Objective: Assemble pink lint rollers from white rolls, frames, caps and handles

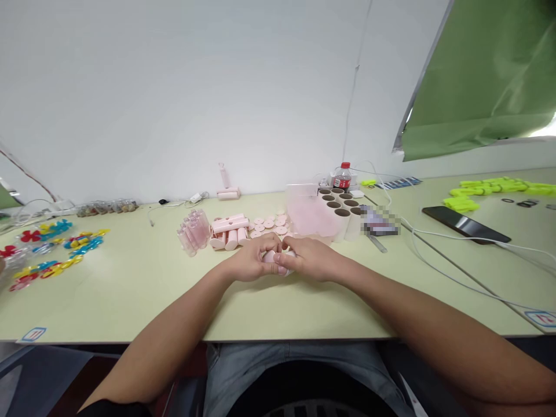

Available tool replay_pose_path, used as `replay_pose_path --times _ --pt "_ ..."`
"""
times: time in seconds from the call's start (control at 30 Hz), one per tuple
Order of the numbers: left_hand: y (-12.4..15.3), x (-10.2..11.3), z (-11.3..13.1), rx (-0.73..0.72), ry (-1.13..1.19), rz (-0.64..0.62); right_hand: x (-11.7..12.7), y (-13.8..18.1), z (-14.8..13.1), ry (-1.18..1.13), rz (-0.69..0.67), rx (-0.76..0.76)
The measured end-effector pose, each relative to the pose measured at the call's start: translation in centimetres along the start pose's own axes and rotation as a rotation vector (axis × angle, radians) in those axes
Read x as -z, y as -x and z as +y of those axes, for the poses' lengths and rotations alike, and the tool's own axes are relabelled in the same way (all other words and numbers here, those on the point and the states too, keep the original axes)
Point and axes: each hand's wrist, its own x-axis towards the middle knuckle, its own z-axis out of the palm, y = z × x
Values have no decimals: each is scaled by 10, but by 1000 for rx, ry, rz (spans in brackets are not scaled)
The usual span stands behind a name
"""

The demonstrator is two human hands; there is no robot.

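My left hand and my right hand meet over the middle of the table, both closed around a pale pink cylindrical piece. Fingers and thumbs cover most of it, so its exact kind cannot be made out. Just beyond them lie several flat pink discs. To their left is a stack of pink plastic cylinders, and beside it stand clear pink tubes. Behind my right hand lies a translucent pink plastic bag.
Brown-rimmed cardboard tubes stand at the back right, near a cola bottle. A black phone and white cable lie to the right. Colourful plastic flower pieces are on the left, and a wall rises behind the table.
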Motion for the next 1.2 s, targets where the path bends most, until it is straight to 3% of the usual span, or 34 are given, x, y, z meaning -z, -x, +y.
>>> replay_pose_path --times 0.67,0.8,0.93,1.03,1.2 --pt "1 -4 2 -81 -159 10 2 -6 9 56 -6 105" --pt "1 -2 -2 -115 -259 57 3 -8 9 19 -20 83" --pt "3 -2 -9 -19 -427 129 1 -12 11 -81 44 -19" --pt "4 -6 -12 108 -420 154 -6 -14 15 -109 113 -84" --pt "2 -13 -14 118 -331 186 -17 -13 17 -123 177 -4"
